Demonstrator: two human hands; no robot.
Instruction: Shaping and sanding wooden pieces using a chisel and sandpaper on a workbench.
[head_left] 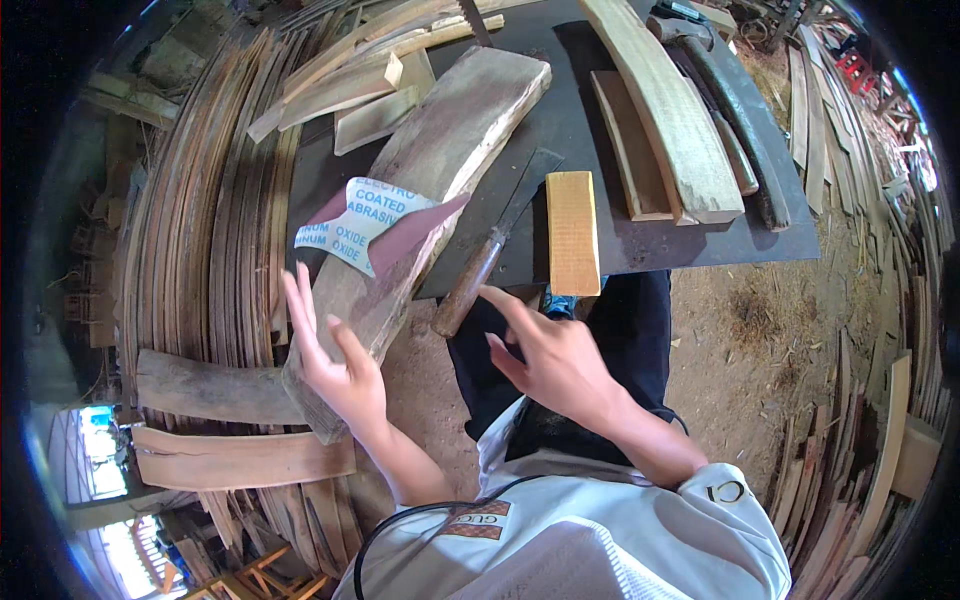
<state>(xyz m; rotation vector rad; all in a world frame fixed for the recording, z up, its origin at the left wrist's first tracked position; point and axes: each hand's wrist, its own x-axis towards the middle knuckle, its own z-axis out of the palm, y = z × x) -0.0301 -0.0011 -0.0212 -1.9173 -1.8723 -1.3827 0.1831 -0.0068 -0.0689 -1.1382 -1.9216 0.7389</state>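
A curled sheet of sandpaper (385,222), maroon with a white printed back, is over a thick rough plank (450,125) that slants across the table's left side. My left hand (345,375) is open above the plank's near end. Its fingertips are close below the sandpaper; whether they touch it I cannot tell. To the right lies a chisel-like tool (478,268) with a flat dark blade, its wooden handle jutting past the table edge. My right hand (565,365) has its index finger stretched to that handle, thumb apart, grasping nothing. Beside the blade is a yellowish wood block (573,235).
On the dark table (650,255), boards (672,115) and a hammer with a long dark handle (735,120) lie at right. Wood offcuts (375,95) and a saw blade (474,22) are at the far left. Stacked planks (205,210) stand left of the table.
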